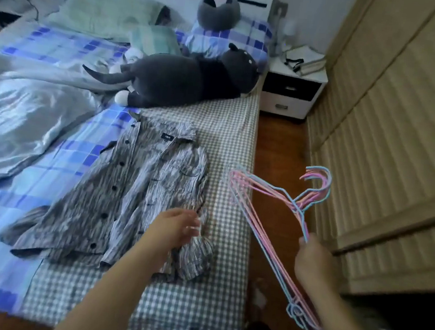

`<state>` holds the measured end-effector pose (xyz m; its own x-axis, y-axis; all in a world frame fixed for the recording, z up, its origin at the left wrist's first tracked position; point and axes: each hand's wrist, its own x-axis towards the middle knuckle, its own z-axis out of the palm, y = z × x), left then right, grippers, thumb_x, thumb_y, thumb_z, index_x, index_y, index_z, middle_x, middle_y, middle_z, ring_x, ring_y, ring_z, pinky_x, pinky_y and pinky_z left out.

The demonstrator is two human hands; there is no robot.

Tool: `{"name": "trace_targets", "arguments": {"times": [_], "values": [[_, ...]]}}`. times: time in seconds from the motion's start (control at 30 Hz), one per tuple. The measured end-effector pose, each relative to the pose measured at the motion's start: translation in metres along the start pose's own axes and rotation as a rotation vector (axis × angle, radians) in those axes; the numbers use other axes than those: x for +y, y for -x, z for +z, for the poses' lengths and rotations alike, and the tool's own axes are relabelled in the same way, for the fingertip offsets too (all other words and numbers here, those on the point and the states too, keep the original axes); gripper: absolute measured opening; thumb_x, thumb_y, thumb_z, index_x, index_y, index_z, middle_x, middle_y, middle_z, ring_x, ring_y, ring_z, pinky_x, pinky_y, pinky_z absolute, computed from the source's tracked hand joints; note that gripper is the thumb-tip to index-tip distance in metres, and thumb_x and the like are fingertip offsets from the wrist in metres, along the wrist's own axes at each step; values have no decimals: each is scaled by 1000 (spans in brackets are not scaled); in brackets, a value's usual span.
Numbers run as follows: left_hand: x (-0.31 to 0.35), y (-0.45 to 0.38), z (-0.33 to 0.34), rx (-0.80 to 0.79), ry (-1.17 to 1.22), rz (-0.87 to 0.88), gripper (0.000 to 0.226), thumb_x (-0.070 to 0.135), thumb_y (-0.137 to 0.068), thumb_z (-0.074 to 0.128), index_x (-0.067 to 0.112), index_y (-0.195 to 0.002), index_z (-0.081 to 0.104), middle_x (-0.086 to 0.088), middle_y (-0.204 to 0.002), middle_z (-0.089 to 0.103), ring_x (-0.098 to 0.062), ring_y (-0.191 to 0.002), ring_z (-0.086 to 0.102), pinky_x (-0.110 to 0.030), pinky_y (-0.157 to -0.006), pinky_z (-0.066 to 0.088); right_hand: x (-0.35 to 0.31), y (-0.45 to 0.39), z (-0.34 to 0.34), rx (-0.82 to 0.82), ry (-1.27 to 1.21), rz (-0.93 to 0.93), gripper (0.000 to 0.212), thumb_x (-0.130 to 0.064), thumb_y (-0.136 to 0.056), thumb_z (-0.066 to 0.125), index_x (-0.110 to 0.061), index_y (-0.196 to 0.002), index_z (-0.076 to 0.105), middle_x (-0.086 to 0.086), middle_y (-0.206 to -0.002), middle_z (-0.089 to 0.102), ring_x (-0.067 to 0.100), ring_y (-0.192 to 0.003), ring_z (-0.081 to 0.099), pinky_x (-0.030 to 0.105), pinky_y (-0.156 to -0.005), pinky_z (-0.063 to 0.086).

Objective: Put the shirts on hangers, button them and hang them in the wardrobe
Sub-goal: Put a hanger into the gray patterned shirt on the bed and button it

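A grey patterned shirt [127, 195] with dark buttons lies spread flat on the bed, collar towards the far side. My left hand [177, 228] hovers over the shirt's right edge, blurred, its fingers relaxed and holding nothing. To the right, above the floor strip, my right hand [311, 258] grips a bunch of several thin pink and blue wire hangers [266, 223] by their necks, hooks pointing up and right towards the wardrobe.
The bed's checked sheet [234, 150] carries a rumpled grey quilt [22, 117] on the left and a large dark plush cat [182, 83] behind the shirt. A beige slatted wardrobe [390, 145] stands right, beyond a narrow wooden floor strip [276, 155]. A white nightstand [291, 89] sits far right.
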<state>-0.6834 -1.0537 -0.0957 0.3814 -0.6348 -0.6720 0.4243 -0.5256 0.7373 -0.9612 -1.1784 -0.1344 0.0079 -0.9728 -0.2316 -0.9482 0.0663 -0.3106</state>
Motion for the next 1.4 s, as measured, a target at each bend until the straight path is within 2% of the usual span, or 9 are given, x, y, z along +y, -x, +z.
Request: {"name": "trace_targets", "arguments": {"times": [0.13, 0.33, 0.57, 0.67, 0.77, 0.9, 1.13, 1.27, 1.4], "values": [[-12, -54, -14, 152, 76, -92, 18, 0, -95, 61, 5, -109, 70, -17, -108, 73, -25, -84, 72, -32, -71, 57, -19, -73, 34, -91, -61, 19, 23, -21, -105, 45, -2, -103, 57, 32, -106, 66, 48, -101, 63, 48, -82, 49], [14, -147, -3, 343, 132, -168, 19, -1, -95, 59, 1, -112, 67, -13, -91, 71, -23, -76, 67, -34, -75, 54, -91, -228, 75, -182, -142, 0, 26, -19, -105, 45, 1, -113, 61, 32, -118, 63, 48, -113, 58, 46, -91, 45], [42, -263, 38, 496, 119, -310, 16, 3, -99, 55, 8, -112, 64, -16, -99, 73, -25, -74, 68, -40, -76, 55, -215, -444, 167, -243, -280, -20, 34, -12, -103, 45, 9, -126, 58, 33, -130, 59, 47, -121, 56, 44, -98, 44], [46, -294, 50, 533, 45, -328, 15, 4, -98, 59, 12, -108, 66, -15, -101, 73, -23, -76, 70, -41, -77, 53, -246, -499, 219, -346, -186, -24, 37, -11, -102, 46, 9, -132, 54, 31, -136, 56, 44, -127, 54, 42, -102, 43], [43, -301, 57, 575, 17, -377, 13, 6, -97, 61, 15, -104, 68, -13, -99, 73, -26, -80, 71, -43, -78, 55, -243, -518, 252, -411, 18, -33, 43, -12, -98, 51, 6, -137, 50, 27, -144, 50, 42, -134, 47, 43, -111, 39], [34, -288, 55, 563, -6, -451, 13, 10, -100, 60, 15, -108, 68, -14, -107, 71, -29, -87, 72, -40, -79, 59, -216, -503, 261, -313, 124, -198, 55, -14, -93, 51, 0, -145, 41, 23, -149, 39, 43, -137, 35, 47, -113, 32], [15, -280, 48, 596, -13, -529, 12, 9, -100, 60, 14, -108, 68, -14, -105, 70, -31, -90, 71, -46, -85, 60, -195, -487, 252, -242, 44, -244, 36, -29, -95, 61, -5, -120, 52, 23, -125, 56, 46, -110, 60, 48, -90, 49], [16, -277, 50, 530, -42, -522, 18, 7, -95, 61, 18, -109, 67, -15, -106, 71, -37, -101, 69, -50, -90, 56, -203, -483, 244, -237, 141, -226, 33, -29, -97, 57, -3, -117, 57, 25, -121, 64, 45, -111, 62, 46, -89, 51], [17, -265, 42, 472, -68, -438, 16, 14, -98, 59, 22, -109, 68, -11, -106, 71, -35, -99, 70, -49, -89, 58, -222, -478, 232, -250, 125, -80, 40, -27, -93, 56, 0, -121, 63, 24, -125, 64, 45, -114, 62, 46, -92, 52]]}}
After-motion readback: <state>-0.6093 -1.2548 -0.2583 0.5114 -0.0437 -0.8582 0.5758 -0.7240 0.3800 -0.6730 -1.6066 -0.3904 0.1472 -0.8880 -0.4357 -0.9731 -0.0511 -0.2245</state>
